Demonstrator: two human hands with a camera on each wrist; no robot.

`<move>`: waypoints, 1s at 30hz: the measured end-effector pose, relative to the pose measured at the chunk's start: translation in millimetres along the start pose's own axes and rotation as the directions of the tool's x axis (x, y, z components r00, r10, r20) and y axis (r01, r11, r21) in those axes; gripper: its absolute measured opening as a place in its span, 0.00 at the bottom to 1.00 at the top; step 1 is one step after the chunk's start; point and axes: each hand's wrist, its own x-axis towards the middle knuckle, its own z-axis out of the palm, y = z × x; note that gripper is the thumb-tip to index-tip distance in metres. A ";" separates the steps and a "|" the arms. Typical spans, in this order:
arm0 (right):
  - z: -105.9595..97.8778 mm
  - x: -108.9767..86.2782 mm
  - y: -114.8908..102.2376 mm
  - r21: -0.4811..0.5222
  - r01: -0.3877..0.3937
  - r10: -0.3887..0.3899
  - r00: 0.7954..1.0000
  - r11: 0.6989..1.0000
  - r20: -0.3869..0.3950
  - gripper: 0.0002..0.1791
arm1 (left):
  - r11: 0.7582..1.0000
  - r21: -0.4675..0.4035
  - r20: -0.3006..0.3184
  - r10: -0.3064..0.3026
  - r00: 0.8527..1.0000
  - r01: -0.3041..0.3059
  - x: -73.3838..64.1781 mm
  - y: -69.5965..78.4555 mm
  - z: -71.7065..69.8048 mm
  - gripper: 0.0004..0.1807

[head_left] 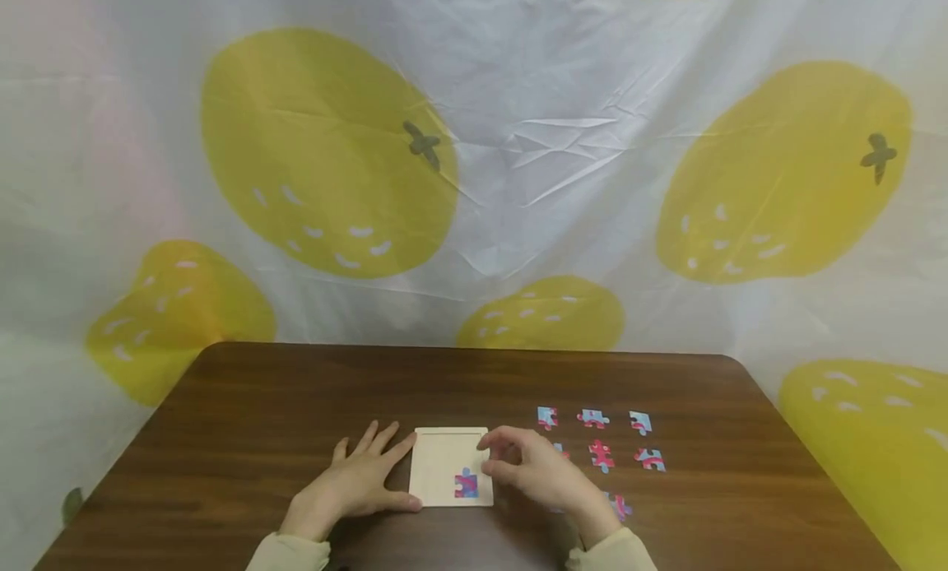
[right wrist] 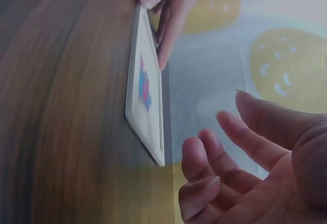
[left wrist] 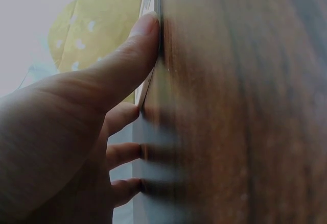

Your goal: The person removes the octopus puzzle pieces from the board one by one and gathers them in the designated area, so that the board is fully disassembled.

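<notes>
A pale square puzzle board (head_left: 435, 456) with a raised rim lies on the table. On it, toward its lower right, sits one purple and blue jigsaw piece (head_left: 467, 485). My left hand (head_left: 359, 480) is spread at the board's left side, its thumb and index finger touching the edge; the thumb (left wrist: 145, 27) shows on the rim in the left wrist view. Above the board's right edge hovers my right hand (head_left: 541, 472), fingers loosely bent with nothing between them. The right wrist view shows the thumb (right wrist: 271, 119) apart from the fingers.
Several loose jigsaw pieces lie in rows to the right, among them a red piece (head_left: 601, 454) and a light blue corner piece (head_left: 640, 423). My right hand partly hides some. Behind the brown table (head_left: 296, 390) hangs a white curtain (head_left: 548, 168) with yellow fruit prints.
</notes>
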 end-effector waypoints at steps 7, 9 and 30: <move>15.0 8.6 -2.0 -0.106 0.015 -0.015 1.000 0.994 -0.004 0.15 | 1.000 0.010 -0.006 -0.004 1.000 0.004 3.1 0.4 0.3 0.54; 21.7 10.1 -0.9 -0.163 0.006 -0.010 1.000 0.987 -0.021 0.16 | 1.000 0.011 -0.012 -0.001 1.000 0.001 3.3 -0.5 2.2 0.54; 42.2 14.0 -8.0 -0.283 -0.130 0.114 0.991 0.950 -0.072 0.18 | 1.000 -0.006 -0.027 -0.003 1.000 0.002 4.1 -2.0 3.4 0.55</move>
